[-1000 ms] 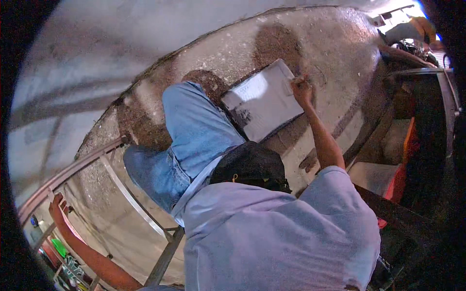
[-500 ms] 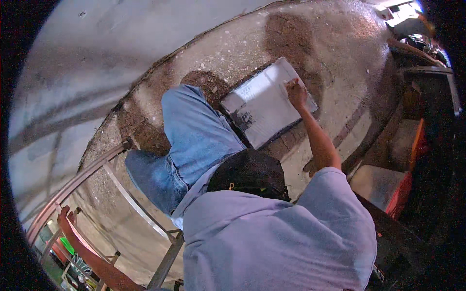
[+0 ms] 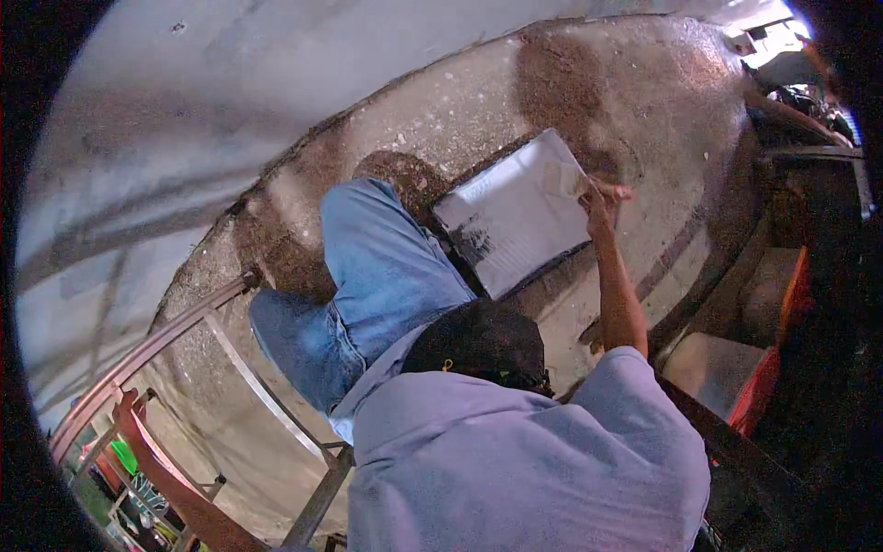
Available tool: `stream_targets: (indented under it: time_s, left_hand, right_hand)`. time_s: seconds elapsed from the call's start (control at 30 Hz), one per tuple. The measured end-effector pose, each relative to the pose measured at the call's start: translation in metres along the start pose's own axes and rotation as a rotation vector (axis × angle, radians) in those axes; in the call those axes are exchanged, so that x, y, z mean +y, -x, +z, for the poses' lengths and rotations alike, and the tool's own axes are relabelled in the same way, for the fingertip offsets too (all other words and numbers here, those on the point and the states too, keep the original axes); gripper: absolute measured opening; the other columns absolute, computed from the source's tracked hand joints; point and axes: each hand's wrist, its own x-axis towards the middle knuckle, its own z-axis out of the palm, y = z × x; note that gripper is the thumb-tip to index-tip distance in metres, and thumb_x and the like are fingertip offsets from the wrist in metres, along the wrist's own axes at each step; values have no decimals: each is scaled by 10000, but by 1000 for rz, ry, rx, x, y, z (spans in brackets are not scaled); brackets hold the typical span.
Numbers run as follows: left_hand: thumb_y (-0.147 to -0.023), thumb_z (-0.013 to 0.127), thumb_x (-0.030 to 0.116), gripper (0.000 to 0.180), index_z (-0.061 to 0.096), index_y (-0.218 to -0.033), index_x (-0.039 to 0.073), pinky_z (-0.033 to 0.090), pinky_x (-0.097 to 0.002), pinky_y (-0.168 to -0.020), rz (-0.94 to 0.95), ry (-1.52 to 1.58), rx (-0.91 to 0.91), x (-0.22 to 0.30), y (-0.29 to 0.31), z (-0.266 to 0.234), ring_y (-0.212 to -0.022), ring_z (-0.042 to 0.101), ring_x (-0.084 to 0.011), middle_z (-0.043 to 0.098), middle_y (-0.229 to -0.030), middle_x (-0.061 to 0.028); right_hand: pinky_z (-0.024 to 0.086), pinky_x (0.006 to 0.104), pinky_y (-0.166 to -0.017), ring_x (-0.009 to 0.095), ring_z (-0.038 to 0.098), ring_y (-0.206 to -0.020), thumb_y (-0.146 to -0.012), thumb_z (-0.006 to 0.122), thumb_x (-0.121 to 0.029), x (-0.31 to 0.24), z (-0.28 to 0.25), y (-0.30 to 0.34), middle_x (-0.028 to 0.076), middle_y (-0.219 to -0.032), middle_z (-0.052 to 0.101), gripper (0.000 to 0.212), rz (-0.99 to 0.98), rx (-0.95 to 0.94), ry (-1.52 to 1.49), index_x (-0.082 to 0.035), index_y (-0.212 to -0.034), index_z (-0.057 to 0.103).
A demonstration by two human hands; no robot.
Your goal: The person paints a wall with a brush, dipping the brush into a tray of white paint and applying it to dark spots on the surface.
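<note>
My right hand (image 3: 600,204) is closed around a pale flat tool like a wide brush (image 3: 562,179). Its pale end lies over the right part of a white rectangular panel (image 3: 515,225). Ridges and a dark smeared patch mark the panel's surface. The panel's lower left edge is close to my bent knee in blue jeans (image 3: 377,248). Far to the left, my left hand (image 3: 126,409) is wrapped round the long rail of a ladder-like metal frame (image 3: 198,308). A black pouch-like thing (image 3: 478,340) rests against my lap.
A rough, stained, curved surface (image 3: 460,101) surrounds the panel, with a smooth grey wall (image 3: 230,64) beyond its far left edge. Red-sided bins or boxes (image 3: 756,391) stand at the right. Cluttered coloured items (image 3: 124,455) show below the frame at lower left.
My right hand has moved right to the panel's right edge, and the pale tool is turned to show its flat face. My left hand stays on the rail. The view has shifted slightly.
</note>
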Motion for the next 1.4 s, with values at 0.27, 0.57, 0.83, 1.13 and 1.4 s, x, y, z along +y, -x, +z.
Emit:
stream_targets:
  time_s: [0.27, 0.57, 0.83, 1.13, 1.4]
  left_hand:
    - [-685, 568, 238, 218, 546, -789, 48, 346, -218, -402, 112, 133, 89, -36, -6, -14, -524, 511, -127, 546, -663, -44]
    - [-602, 581, 176, 204, 558, -693, -5, 409, -289, -438, 237, 65, 232, 19, 38, 47, -514, 545, -168, 580, -641, -97]
    - [-599, 587, 211, 252, 582, -666, -32, 419, -285, -460, 257, -118, 296, 82, 85, 61, -485, 547, -176, 568, -582, -116]
    - [-548, 616, 202, 307, 580, -696, -64, 443, -313, -506, 315, 26, 290, 70, 83, 60, -489, 560, -212, 567, -573, -151]
    - [-543, 597, 241, 311, 582, -646, -52, 449, -325, -522, 427, -208, 299, 58, 73, 55, -493, 560, -245, 548, -542, -180]
  right_hand:
    - [404, 299, -775, 140, 503, -837, -828, 466, -171, -4, 52, 4, 37, -893, 536, 189, -69, -375, -140, -66, -981, 505]
    - [444, 287, -699, 162, 525, -853, -796, 516, -163, -222, 269, 110, 70, -945, 536, 284, -213, -686, -237, -10, -1030, 466]
    - [433, 232, -668, 154, 580, -702, -713, 601, -142, -364, 409, 174, 87, -805, 603, 183, -1220, -557, 155, -43, -867, 586]
    - [460, 300, -663, 228, 582, -759, -754, 528, -168, -428, 478, 203, 95, -838, 598, 169, -1874, -369, 89, -63, -874, 582]
    - [470, 288, -592, 235, 579, -746, -641, 556, -4, -390, 486, 191, 91, -872, 584, 248, -1890, -339, 484, -68, -881, 560]
